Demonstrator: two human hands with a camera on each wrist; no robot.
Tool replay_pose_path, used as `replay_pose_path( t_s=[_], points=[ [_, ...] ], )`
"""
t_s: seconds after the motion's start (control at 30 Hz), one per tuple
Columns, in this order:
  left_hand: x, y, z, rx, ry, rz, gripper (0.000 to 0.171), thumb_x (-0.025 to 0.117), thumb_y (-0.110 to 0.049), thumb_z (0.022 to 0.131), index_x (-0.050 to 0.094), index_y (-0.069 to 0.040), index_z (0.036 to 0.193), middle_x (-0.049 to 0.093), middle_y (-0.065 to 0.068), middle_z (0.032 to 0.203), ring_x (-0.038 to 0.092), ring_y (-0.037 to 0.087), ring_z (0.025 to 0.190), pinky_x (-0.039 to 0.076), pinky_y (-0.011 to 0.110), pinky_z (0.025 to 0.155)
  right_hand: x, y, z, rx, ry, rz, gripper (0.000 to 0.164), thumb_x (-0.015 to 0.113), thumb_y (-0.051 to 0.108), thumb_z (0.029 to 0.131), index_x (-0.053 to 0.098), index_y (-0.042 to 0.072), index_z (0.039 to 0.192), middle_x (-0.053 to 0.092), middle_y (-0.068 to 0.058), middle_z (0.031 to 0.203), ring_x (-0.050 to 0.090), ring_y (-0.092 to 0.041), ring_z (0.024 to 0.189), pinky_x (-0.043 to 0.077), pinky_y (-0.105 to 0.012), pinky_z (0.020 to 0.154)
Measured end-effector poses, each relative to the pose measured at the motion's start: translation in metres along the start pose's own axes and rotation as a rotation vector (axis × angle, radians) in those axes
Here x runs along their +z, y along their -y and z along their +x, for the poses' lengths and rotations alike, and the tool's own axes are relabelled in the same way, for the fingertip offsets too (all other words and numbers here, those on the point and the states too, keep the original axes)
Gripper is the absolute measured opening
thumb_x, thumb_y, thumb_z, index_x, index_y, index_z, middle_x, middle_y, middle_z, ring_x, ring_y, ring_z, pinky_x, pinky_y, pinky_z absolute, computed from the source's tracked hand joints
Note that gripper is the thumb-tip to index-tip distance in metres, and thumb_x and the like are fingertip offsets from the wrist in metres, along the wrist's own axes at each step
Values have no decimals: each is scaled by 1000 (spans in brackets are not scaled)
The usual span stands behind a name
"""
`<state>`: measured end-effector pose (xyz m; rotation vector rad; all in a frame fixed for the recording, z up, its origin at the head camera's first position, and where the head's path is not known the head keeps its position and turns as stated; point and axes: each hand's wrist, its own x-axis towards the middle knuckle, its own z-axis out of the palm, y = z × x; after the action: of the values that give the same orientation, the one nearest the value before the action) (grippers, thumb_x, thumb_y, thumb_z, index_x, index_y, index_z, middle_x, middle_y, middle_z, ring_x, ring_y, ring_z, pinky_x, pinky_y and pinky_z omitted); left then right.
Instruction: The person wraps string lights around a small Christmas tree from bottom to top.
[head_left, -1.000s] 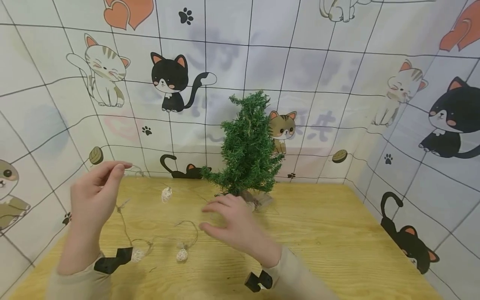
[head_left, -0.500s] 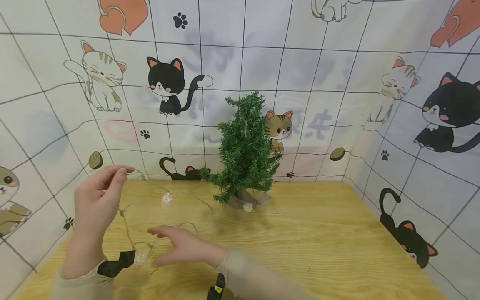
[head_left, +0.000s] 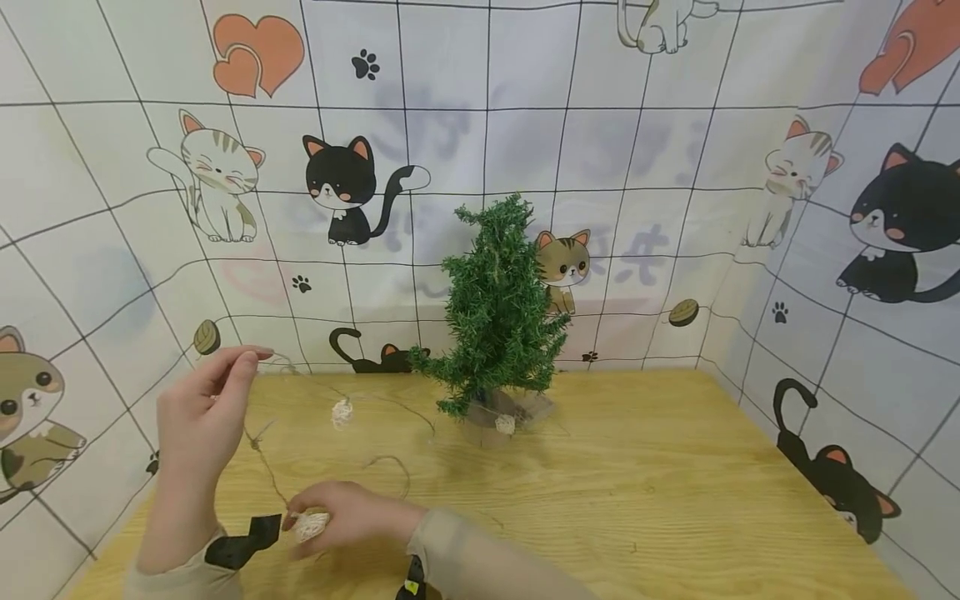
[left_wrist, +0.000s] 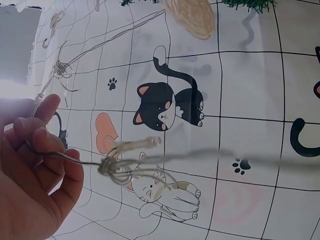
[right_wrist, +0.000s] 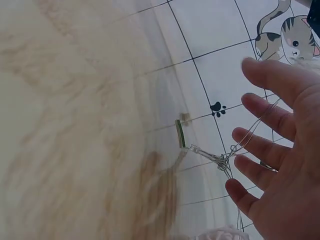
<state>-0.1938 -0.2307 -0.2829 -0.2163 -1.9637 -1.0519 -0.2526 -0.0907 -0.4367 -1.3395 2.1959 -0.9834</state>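
My left hand (head_left: 201, 417) is raised at the left and pinches the thin wire of the string lights (left_wrist: 75, 160) between thumb and fingertips. Beyond the fingers, knotted wire hangs in the left wrist view. From there the strand runs right, carrying a white woven ball (head_left: 342, 412). My right hand (head_left: 352, 517) is low over the table, with another white woven ball (head_left: 311, 526) between its spread thumb and fingers in the head view. Its fingers (right_wrist: 262, 137) look relaxed and apart in the right wrist view, close to the wire (right_wrist: 225, 160).
A small green artificial Christmas tree (head_left: 498, 317) stands at the back of the wooden table (head_left: 637, 483). Beside its wrapped base (head_left: 487, 421) lies one more white ball (head_left: 506, 425). Loose wire (head_left: 405, 471) curls on the wood. A cat-print cloth (head_left: 637, 150) encloses the table's back and sides.
My right hand has moved from in front of the tree leftward and nearer, to the woven ball by my left wrist. My left hand keeps its pinch on the wire, nearly still.
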Motion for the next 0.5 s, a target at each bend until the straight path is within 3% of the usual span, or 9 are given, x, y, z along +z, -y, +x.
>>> replay_pose_path(
  t_s=[0.07,0.2,0.37,0.5],
  points=[
    [-1,1,0,-5,-8,-10,17,59,-11,98,75,-8,101,45,-4,53,31,6,39,25,24,41,-1,-2,-6,25,-45,106,25,71,20,91,69,13,115,59,13,126,49,6,116,40,-15,93],
    [-2,3,0,-1,-19,-27,17,59,-9,97,75,-5,101,45,-5,53,30,5,39,25,24,41,-9,-5,-19,38,-115,258,21,68,17,93,71,5,110,67,12,106,58,6,97,46,-15,83],
    [-4,6,1,15,-23,-31,17,58,-8,97,74,-2,101,42,-4,51,28,5,39,25,24,43,-21,-8,-41,50,-149,336,18,66,13,93,71,0,105,70,8,92,61,4,78,51,-18,72],
    [-5,3,2,-2,-29,-35,18,58,-10,98,74,-2,101,43,-4,52,29,6,39,26,24,44,-31,-10,-60,18,-152,376,20,61,12,96,70,-4,104,72,-1,90,63,2,78,53,-21,73]
  ],
)
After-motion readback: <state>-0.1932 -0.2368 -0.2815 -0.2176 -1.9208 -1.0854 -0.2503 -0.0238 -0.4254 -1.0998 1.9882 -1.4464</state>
